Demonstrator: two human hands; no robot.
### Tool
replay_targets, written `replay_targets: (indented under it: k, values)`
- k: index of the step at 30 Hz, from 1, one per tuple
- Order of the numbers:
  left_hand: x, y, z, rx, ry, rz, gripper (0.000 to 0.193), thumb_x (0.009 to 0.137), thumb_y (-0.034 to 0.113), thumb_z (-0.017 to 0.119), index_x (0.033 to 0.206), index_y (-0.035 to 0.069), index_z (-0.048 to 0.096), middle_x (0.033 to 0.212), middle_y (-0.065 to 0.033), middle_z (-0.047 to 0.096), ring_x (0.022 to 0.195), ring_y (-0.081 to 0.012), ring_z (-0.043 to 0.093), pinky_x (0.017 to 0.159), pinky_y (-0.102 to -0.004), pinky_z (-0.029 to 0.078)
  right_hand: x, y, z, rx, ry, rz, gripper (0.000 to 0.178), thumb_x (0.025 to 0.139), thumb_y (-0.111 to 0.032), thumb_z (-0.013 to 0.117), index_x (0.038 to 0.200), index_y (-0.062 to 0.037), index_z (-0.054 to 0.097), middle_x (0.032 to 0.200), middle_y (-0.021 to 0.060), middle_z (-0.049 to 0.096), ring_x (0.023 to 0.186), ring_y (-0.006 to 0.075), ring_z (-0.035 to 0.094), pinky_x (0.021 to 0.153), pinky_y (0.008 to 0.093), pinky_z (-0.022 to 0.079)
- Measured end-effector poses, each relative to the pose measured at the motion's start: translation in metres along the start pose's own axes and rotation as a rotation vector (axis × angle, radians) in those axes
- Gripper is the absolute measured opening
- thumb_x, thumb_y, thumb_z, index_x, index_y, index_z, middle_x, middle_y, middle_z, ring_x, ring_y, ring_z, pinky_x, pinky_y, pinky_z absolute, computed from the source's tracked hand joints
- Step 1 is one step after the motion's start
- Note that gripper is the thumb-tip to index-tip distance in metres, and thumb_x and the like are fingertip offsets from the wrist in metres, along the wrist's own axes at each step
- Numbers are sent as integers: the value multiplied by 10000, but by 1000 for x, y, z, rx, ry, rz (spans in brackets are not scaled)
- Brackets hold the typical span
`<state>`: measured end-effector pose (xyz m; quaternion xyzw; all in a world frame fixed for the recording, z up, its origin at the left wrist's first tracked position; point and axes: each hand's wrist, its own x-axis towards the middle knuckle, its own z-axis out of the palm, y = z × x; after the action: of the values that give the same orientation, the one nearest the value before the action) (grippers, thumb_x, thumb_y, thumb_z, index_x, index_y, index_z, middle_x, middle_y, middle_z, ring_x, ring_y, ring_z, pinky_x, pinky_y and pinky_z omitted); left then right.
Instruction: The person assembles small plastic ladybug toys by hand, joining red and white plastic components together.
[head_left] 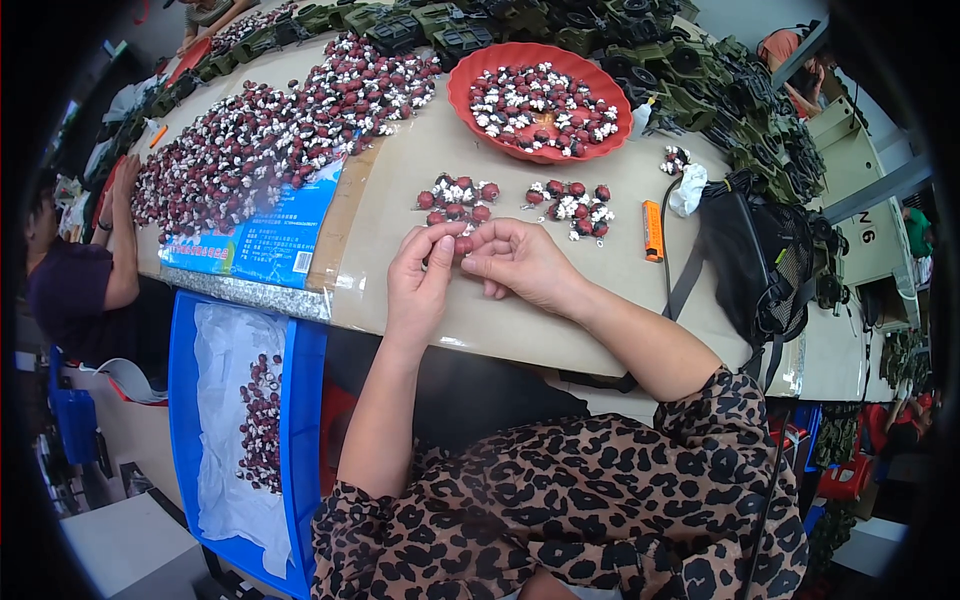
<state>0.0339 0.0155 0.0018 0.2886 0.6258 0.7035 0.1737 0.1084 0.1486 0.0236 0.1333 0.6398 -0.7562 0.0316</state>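
Over the near part of the table, my left hand [422,268] and my right hand [522,262] meet with their fingertips pinched on one small dark-red rounded piece [463,246]. Its far details are hidden by the fingers. Just beyond my hands lie two loose groups of small red-and-white pieces, a left group [457,198] and a right group [572,206]. Farther back a red scalloped bowl [462,98] holds many more such pieces.
A big heap of red-and-white pieces [260,145] spreads across the left, partly over blue printed cardboard [290,235]. Green toy vehicles [640,60] line the far edge. An orange box [653,232] and black bag [755,265] lie right. A blue crate [305,420] stands lower left; a person [85,270] sits beyond.
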Motion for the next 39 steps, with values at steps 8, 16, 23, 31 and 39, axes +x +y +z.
replay_targets:
  k: [8,16,23,31,39]
  values:
    - [5,-5,1,-54,25,-29,167,880,107,459,948,5,572,785,11,463,592,-21,370,530,-164,313,2,-4,-3,9,4,16,177,803,-130,586,909,-9,510,700,7,576,502,35,507,424,162,395]
    - [6,-5,3,-106,27,-62,179,891,136,449,972,17,555,619,56,427,525,-8,340,456,-159,254,2,-6,-2,31,17,18,171,800,-138,595,879,-10,515,672,12,576,484,35,498,413,162,389]
    - [6,-3,4,-112,30,-72,173,895,134,440,949,18,556,616,57,425,526,-5,348,457,-155,259,4,-5,-2,16,22,29,161,797,-141,600,844,-17,508,640,10,568,478,38,500,413,164,392]
    - [6,-4,4,-117,26,-74,171,894,132,441,949,18,555,614,58,424,524,-5,348,454,-155,261,4,-3,-1,20,30,28,165,785,-124,618,866,-30,509,689,22,581,516,48,524,436,158,406]
    - [6,1,1,-365,3,-105,167,870,112,490,980,8,559,775,22,551,556,4,374,476,-146,295,5,0,-2,60,101,-38,157,785,-108,611,859,-33,495,701,17,566,538,46,526,451,161,420]
